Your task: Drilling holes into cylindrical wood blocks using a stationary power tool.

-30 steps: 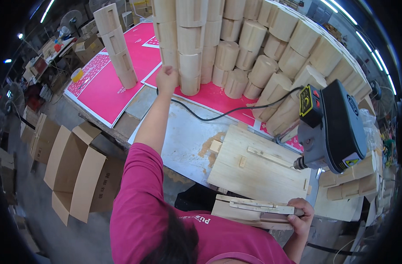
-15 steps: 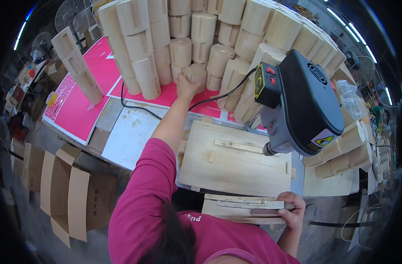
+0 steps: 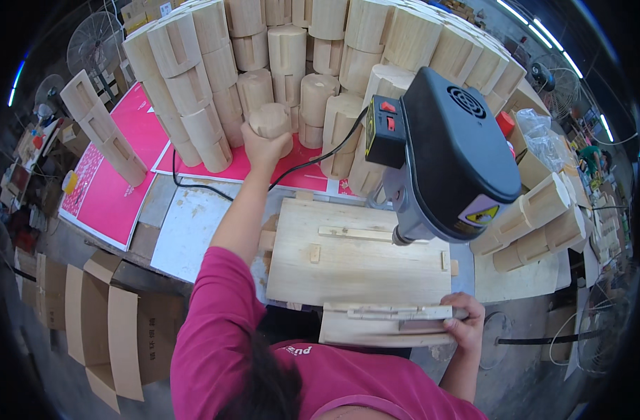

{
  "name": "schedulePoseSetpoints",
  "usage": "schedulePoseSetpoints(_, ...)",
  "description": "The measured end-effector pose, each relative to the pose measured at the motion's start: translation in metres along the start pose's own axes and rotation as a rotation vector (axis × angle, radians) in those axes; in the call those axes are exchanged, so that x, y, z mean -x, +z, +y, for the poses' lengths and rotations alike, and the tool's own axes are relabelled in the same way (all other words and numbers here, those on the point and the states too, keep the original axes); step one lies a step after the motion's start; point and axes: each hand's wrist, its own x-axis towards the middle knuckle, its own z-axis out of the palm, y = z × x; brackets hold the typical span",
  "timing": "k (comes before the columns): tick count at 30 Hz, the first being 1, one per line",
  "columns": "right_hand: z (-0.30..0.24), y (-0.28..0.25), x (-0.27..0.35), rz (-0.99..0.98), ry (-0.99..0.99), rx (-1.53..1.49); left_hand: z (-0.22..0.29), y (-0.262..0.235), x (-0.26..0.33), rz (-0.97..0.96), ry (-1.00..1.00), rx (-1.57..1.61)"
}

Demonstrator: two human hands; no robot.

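Note:
My left hand reaches out to the stacked blocks, its fingers closed around a round wooden block. The block's flat top faces up, and part of its side is hidden by the hand. Close to my body, my right hand is closed on the right end of a wooden fixture with narrow strips along its top. A grey end piece shows at that hand's fingers. Between the hands and the stacks lies a pale wooden board with small strips fixed on it, beneath a dark drill press.
Tall stacks of grooved wooden cylinders form a wall behind, on pink sheets. A black cable runs from the drill press across the bench. Open cardboard boxes stand at lower left. More cylinders lie at right.
The view has shifted, so the bench appears farther left. My left hand has gripped the round block and drawn it slightly left, away from its neighbours. My right hand keeps its hold.

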Motion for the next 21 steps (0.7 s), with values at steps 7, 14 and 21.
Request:
schedulePoseSetpoints(7, 0.052, -0.018, -0.026, 0.067, 0.059, 0.139, 0.124, -0.114, 0.022, -0.402, 0.030, 0.117)
schedulePoseSetpoints(14, 0.093, -0.003, -0.046, -0.032, 0.090, -0.027, 0.170, -0.140, 0.095, -1.335, 0.450, -0.530)
schedulePoseSetpoints(21, 0.095, 0.002, -0.044, -0.069, 0.086, -0.115, 0.174, -0.125, 0.128, -1.574, 0.449, -0.803)
